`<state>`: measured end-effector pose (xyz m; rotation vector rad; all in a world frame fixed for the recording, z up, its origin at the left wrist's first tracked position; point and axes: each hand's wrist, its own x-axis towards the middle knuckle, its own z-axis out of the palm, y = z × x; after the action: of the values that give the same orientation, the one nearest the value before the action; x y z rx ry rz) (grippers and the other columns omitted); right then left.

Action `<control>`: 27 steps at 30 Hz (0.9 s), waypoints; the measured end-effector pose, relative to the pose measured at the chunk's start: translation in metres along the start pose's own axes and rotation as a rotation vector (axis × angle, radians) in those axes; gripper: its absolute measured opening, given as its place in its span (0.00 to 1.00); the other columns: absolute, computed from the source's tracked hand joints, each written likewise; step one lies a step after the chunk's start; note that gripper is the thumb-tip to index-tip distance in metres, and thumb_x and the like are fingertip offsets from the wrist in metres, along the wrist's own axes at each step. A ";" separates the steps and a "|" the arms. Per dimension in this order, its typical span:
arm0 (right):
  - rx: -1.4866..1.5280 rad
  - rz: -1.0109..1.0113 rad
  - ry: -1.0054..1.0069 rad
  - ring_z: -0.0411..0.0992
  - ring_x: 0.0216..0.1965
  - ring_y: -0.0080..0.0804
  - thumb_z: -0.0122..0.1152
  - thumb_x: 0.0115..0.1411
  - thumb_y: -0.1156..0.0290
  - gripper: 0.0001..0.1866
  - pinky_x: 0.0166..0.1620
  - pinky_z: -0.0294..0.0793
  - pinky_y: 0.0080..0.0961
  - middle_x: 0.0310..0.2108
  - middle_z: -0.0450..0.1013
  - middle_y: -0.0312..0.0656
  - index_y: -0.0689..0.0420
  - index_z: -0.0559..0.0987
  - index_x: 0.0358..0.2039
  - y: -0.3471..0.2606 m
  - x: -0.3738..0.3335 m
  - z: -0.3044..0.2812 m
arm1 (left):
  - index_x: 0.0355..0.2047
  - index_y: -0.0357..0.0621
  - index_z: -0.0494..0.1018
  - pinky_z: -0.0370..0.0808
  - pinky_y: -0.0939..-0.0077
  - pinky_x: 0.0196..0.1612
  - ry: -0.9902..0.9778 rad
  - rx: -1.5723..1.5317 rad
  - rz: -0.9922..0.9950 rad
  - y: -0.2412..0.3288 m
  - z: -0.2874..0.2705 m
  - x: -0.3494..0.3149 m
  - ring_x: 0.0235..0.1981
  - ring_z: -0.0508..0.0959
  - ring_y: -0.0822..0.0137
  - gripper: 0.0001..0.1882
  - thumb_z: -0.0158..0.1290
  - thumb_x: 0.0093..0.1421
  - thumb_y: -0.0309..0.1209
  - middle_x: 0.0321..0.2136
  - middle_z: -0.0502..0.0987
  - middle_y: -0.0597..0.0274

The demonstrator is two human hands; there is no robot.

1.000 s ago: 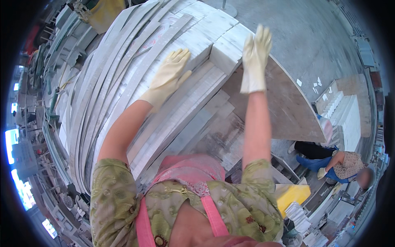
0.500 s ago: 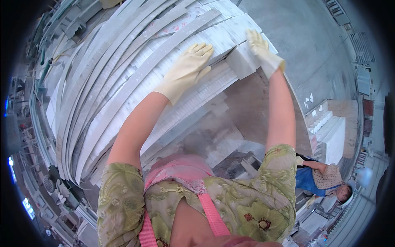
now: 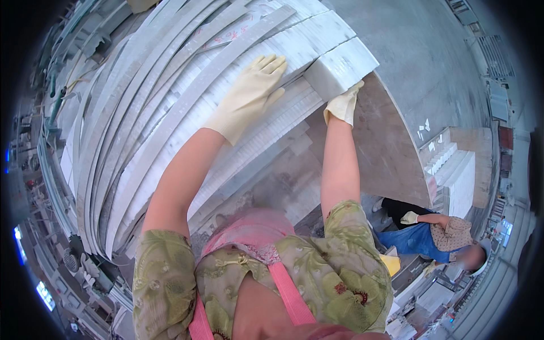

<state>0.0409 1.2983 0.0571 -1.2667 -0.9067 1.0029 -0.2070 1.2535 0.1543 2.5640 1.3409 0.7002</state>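
Resting left hand (image 3: pixel 249 95) straight-fingered on white tiles (image 3: pixel 313 37); holding right hand (image 3: pixel 344 105) at end block (image 3: pixel 343 62)'s corner. Can't tell that right grip, with fingers mostly hidden!

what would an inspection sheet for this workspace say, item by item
Surface: brown board, showing beside the white pieces.
Job's things: white pieces in close rows; white end block at their right end.
Clutter: long grey strips across the white pieces; white scraps on the floor.
Hands: gloved left hand palm down at the white pieces, gloved right hand at the end block's near edge, fingers partly hidden.
Cables: cannot tell.
Surroundings: co-worker at right.
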 end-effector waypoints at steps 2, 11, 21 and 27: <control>-0.123 -0.058 0.094 0.58 0.69 0.38 0.35 0.75 0.50 0.33 0.69 0.58 0.35 0.70 0.57 0.45 0.60 0.57 0.70 -0.015 0.006 -0.012 | 0.61 0.32 0.65 0.57 0.57 0.72 0.010 0.019 0.020 -0.001 0.001 0.001 0.67 0.63 0.47 0.27 0.53 0.65 0.34 0.64 0.67 0.46; -1.053 -0.905 0.029 0.49 0.73 0.51 0.38 0.72 0.43 0.36 0.73 0.43 0.49 0.71 0.55 0.52 0.56 0.60 0.70 -0.176 0.079 0.037 | 0.62 0.33 0.65 0.57 0.57 0.72 0.020 0.019 0.016 -0.001 0.001 -0.002 0.67 0.63 0.48 0.27 0.52 0.65 0.34 0.64 0.67 0.46; -1.474 -0.829 -0.174 0.61 0.65 0.44 0.43 0.69 0.47 0.31 0.67 0.51 0.49 0.63 0.67 0.48 0.54 0.69 0.64 -0.054 0.073 0.017 | 0.62 0.33 0.65 0.56 0.58 0.72 0.051 0.015 0.011 -0.004 0.002 0.001 0.68 0.63 0.49 0.27 0.52 0.66 0.34 0.64 0.67 0.46; -0.562 -0.493 0.111 0.68 0.63 0.46 0.55 0.67 0.63 0.27 0.63 0.65 0.36 0.64 0.67 0.50 0.62 0.69 0.64 -0.092 0.044 -0.024 | 0.62 0.34 0.65 0.56 0.58 0.72 0.053 -0.002 0.012 -0.002 0.005 -0.001 0.67 0.63 0.48 0.27 0.52 0.66 0.34 0.63 0.68 0.47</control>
<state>0.0864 1.3296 0.1458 -1.4355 -1.3856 0.2876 -0.2070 1.2541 0.1490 2.5719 1.3406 0.7762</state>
